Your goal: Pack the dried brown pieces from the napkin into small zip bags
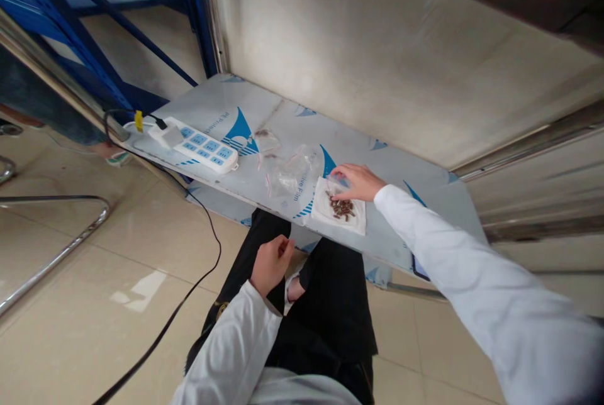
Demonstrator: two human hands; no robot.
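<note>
Over a white cloth or paper pad (324, 207) on the low shelf lies a heap of small brown metal pieces (342, 209), which look like screws. My right hand (357, 182) reaches over the heap's far side, its fingers closed on a small clear plastic bag (336, 185) that is partly hidden by the hand. My left hand (272, 263) hangs above my lap, in front of the shelf edge, with its fingers curled together. What it holds, if anything, is hidden. Left of the pad lie clear plastic bags (285, 175), and a small bag with dark contents (265, 138) sits farther back.
A white power strip (202, 146) with a plugged-in adapter lies on the shelf's left part. Its black cable (214, 229) runs to the floor. A dark phone-like object (419, 268) is partly under my right sleeve. A blue rack (94, 46) stands at left, near another person's leg.
</note>
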